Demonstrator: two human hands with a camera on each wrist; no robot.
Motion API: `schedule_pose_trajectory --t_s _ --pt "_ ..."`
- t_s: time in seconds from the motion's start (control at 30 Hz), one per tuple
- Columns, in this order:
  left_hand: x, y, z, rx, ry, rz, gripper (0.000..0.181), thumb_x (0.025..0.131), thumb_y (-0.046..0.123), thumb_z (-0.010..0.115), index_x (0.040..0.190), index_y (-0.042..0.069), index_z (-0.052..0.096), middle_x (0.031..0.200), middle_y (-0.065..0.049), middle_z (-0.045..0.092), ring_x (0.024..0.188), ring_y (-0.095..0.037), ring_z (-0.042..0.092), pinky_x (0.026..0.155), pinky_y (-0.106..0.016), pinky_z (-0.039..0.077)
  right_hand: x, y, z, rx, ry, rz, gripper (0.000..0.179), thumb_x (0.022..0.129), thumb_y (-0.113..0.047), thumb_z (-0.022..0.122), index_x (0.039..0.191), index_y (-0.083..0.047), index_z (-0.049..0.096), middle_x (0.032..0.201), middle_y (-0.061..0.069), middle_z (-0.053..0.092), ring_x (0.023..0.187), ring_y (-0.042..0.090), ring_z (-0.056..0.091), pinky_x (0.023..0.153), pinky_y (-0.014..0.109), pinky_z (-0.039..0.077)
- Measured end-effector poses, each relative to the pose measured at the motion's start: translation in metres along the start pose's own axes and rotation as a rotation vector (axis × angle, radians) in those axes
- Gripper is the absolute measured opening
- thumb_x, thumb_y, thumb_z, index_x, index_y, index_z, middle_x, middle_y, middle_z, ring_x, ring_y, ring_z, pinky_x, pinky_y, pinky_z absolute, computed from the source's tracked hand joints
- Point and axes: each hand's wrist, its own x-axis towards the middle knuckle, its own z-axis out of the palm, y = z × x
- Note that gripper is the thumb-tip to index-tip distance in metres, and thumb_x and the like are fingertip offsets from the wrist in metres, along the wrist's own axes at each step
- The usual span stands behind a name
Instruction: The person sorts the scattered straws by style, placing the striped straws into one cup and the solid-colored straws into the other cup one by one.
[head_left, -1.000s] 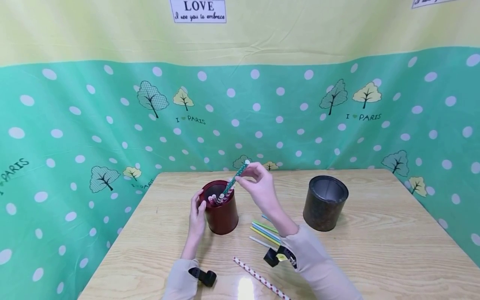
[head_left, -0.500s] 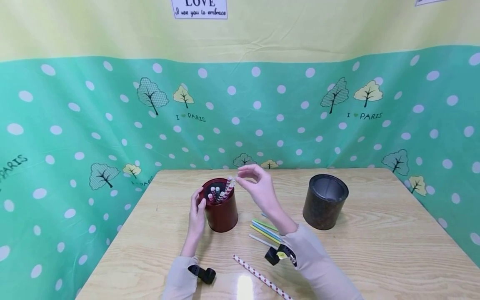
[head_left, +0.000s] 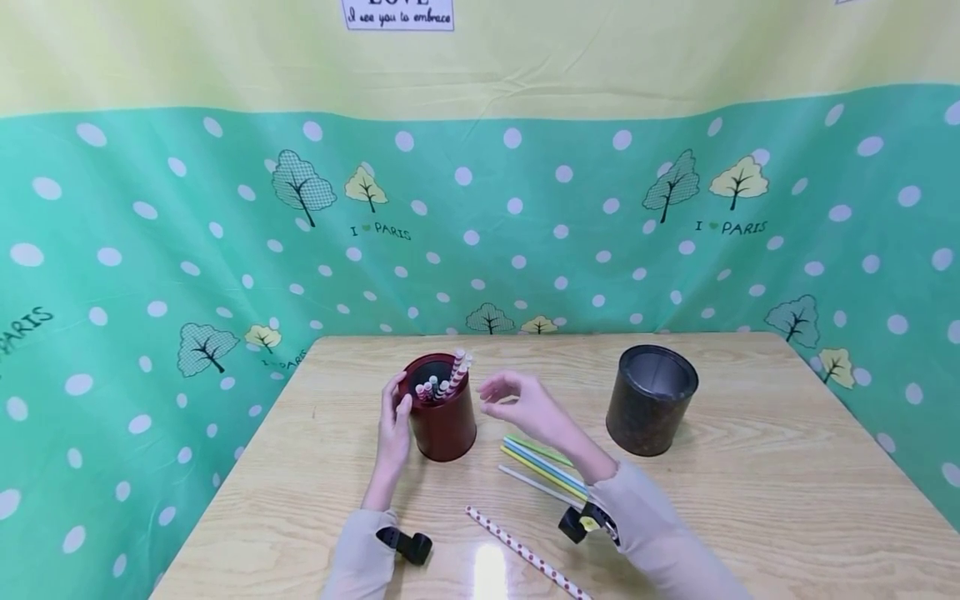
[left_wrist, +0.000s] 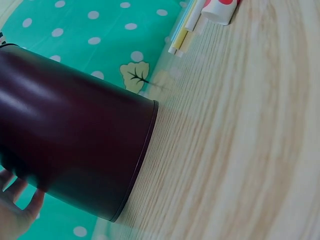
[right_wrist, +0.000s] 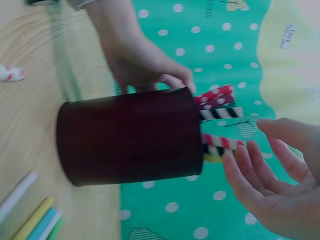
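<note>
A dark red can (head_left: pixel 444 432) stands upright on the table, with several patterned paper straws (head_left: pixel 457 377) sticking out above its rim. My left hand (head_left: pixel 393 429) holds the can at its left side, fingers at the rim; in the left wrist view those fingertips (left_wrist: pixel 36 202) touch the wall. My right hand (head_left: pixel 525 408) hovers just right of the can, its fingers loosely bent and nothing between them. In the right wrist view, striped and dotted straw ends (right_wrist: pixel 222 142) come out of the can close to the right hand (right_wrist: pixel 280 185).
A second, dark can (head_left: pixel 651 412) stands at the right, its opening facing up. Loose plain straws (head_left: pixel 543 473) in yellow, blue, green and white lie under the right forearm. A white straw with red dots (head_left: pixel 525 552) lies near the front. Behind the table hangs a green dotted curtain (head_left: pixel 517 233).
The green dotted straw that my right hand held has dropped into the red can. The right hand has since moved down and slightly right, away from the rim. The left hand stays put.
</note>
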Motion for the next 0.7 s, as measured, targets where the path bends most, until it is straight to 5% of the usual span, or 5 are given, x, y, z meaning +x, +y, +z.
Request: schedule_pose_trajectory --t_s 0.17,0.43,0.7 --pt "0.001 -0.002 0.000 -0.007 0.001 0.018 0.039 0.091 0.007 0.037 0.129 -0.001 0.034 0.126 -0.024 0.043 0.105 0.002 0.040 0.089 -0.013 0.029 -0.006 0.014 0.003 -0.047 -0.117 -0.008 0.019 0.080 -0.005 0.061 0.098 0.001 0.059 0.094 0.013 0.060 0.085 0.019 0.057 0.073 0.025 0.047" --pt "0.008 -0.028 -0.003 -0.026 0.003 0.018 0.038 0.092 0.013 0.039 0.130 0.008 0.037 0.125 -0.019 0.045 0.107 -0.004 0.042 0.090 -0.015 0.030 -0.014 0.032 0.009 -0.107 -0.253 -0.042 0.018 0.078 -0.002 0.062 0.096 -0.002 0.062 0.091 0.008 0.061 0.082 0.017 0.057 0.069 0.023 0.046" --pt "0.007 -0.031 -0.002 -0.018 0.011 0.041 0.038 0.092 0.018 0.040 0.129 0.009 0.038 0.124 -0.020 0.046 0.107 -0.006 0.042 0.090 -0.016 0.030 -0.029 0.044 0.019 -0.129 -0.390 -0.037 0.020 0.077 0.002 0.060 0.097 0.002 0.060 0.090 0.013 0.060 0.076 0.012 0.056 0.068 0.020 0.046"
